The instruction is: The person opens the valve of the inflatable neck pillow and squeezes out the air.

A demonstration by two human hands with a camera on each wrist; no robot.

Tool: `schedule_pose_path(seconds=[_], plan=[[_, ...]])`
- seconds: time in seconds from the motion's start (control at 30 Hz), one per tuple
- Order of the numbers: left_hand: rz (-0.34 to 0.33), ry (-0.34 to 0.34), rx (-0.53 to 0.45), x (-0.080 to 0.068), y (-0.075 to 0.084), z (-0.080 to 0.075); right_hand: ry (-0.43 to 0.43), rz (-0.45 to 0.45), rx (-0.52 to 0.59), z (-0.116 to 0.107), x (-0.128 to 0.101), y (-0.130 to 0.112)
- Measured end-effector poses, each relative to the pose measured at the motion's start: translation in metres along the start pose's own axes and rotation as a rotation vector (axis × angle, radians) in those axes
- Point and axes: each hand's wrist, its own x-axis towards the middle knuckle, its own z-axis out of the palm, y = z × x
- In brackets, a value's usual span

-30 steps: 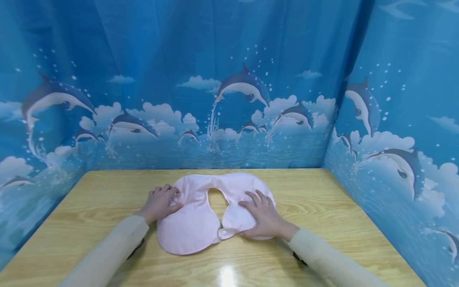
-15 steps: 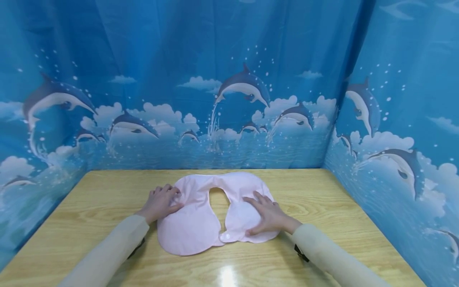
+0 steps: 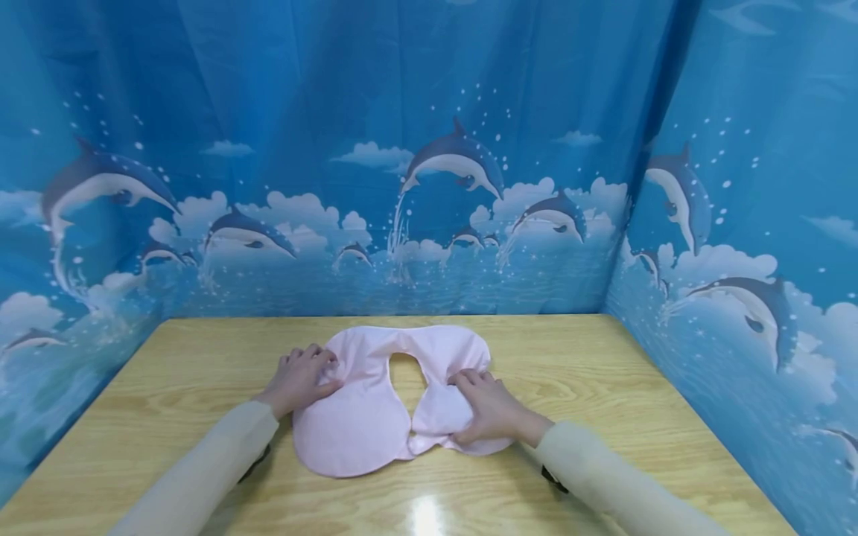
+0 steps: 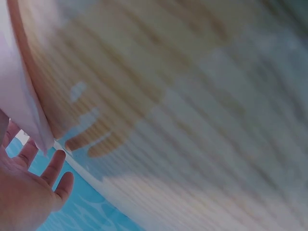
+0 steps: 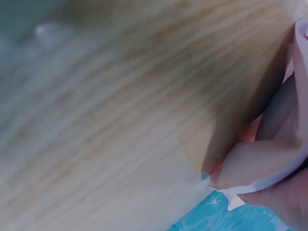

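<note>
A pale pink bib (image 3: 351,432) lies on the wooden table, with a keyhole-shaped neck opening in its middle and a small fastening tab (image 3: 421,444) at the near side. On its left edge rests my left hand (image 3: 300,378), the thumb lying over the cloth. In the left wrist view, that hand's fingers (image 4: 54,167) are loosely extended beside the bib's edge (image 4: 24,91). My right hand (image 3: 494,408) grips the right part, fingers and thumb drawn in so the cloth bunches. The right wrist view shows the cloth (image 5: 262,161) folded up beside the hand, hiding most fingers.
The wood-grain table (image 3: 603,394) extends on both sides of the bib and in front of it. A blue curtain (image 3: 322,246) printed with dolphins encloses the back and sides.
My right hand first spread the bib's right part outward, then drew its fingers in and shifted slightly left, bunching the cloth. My left hand has stayed in place.
</note>
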Motion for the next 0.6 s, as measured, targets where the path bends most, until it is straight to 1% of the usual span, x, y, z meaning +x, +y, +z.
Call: schedule_pose_path(seconds=[0.37, 0.47, 0.6], plan=[[0.009, -0.003, 0.003, 0.000, -0.002, 0.002, 0.035, -0.011, -0.035, 0.005, -0.003, -0.011], [0.006, -0.006, -0.002, 0.000, -0.001, 0.001, 0.025, 0.001, -0.059, 0.006, -0.004, -0.013], [-0.003, -0.012, -0.003, 0.000, -0.001, 0.001, -0.019, 0.015, -0.099, 0.003, -0.003, -0.015]])
